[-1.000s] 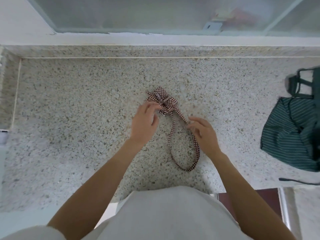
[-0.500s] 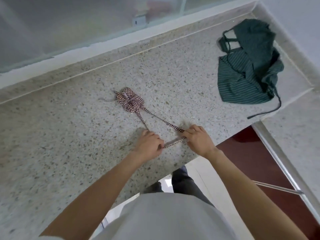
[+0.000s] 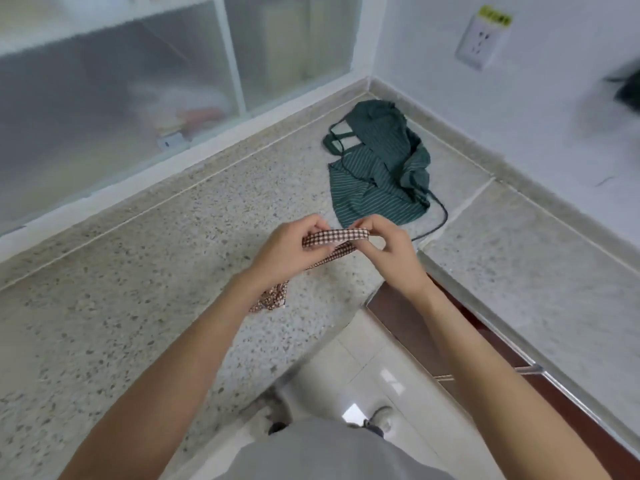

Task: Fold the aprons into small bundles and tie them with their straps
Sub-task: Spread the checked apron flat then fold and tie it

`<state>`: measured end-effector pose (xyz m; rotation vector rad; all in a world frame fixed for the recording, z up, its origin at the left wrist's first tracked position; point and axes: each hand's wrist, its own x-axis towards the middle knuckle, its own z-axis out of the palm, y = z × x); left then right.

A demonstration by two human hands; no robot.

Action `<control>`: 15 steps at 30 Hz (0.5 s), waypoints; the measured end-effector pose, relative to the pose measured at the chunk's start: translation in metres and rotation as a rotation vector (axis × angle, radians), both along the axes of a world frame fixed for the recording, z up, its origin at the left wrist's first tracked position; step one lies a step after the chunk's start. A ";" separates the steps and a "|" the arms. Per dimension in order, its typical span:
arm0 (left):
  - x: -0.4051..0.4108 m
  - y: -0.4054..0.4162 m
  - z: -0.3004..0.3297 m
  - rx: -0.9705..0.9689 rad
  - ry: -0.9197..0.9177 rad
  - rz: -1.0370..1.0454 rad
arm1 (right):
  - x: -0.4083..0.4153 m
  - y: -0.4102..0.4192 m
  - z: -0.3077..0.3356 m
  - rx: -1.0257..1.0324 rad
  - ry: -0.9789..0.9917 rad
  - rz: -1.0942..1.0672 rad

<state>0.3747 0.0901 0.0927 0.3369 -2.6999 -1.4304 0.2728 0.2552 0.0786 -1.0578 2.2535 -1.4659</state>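
Note:
A brown-and-white checked strap stretches between my two hands, raised above the speckled stone counter. My left hand pinches its left part and my right hand pinches the loop end. The strap runs down under my left wrist to the small checked apron bundle, which is mostly hidden by my forearm. A dark green striped apron lies crumpled and unfolded in the counter's far corner, its thin strap trailing toward the counter's edge.
Frosted sliding windows run along the back of the counter. A white wall with a socket stands on the right. The counter turns an inner corner near my right hand, with tiled floor and a dark cabinet front below.
Both hands have lifted the strap off the counter and drawn it up and to the right. The checked bundle now lies under my left forearm. My view has swung right toward the green apron.

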 end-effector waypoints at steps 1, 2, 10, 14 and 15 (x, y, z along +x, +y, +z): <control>-0.011 0.013 0.012 0.018 0.042 0.008 | -0.010 0.012 0.011 -0.010 0.003 0.008; -0.027 0.030 0.025 0.029 0.075 0.007 | -0.023 0.029 0.026 -0.015 0.020 0.012; -0.131 0.132 0.090 0.174 0.247 -0.033 | -0.111 0.144 0.111 -0.156 -0.025 0.005; -0.192 0.189 0.126 0.289 0.324 -0.144 | -0.161 0.208 0.146 -0.191 0.035 -0.130; -0.206 0.200 0.133 0.313 0.339 -0.164 | -0.171 0.221 0.153 -0.200 0.042 -0.166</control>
